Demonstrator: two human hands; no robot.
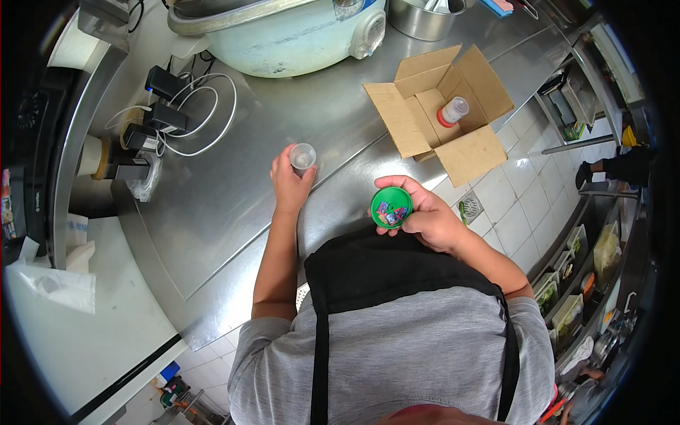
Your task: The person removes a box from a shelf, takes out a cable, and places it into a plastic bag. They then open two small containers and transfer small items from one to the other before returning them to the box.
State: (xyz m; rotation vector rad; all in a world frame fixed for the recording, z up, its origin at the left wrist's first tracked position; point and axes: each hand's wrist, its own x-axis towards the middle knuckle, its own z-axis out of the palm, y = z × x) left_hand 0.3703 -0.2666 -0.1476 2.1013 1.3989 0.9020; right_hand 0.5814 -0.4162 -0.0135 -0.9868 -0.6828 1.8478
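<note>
My left hand is wrapped around a small clear plastic cup that is at the steel table; its open top faces me. In front of my apron, my right hand grips a round green lid by its edge, with the thumb over the rim. Several small, colourful printed pieces lie inside the lid, too small to make out. To the right, an open cardboard box contains a clear cup with a red lid, lid side down.
Black power adapters with white cables lie on the table's left. A large pale tub and a steel pot stand at the back. Shelves with food containers line the right. Another person's leg shows there.
</note>
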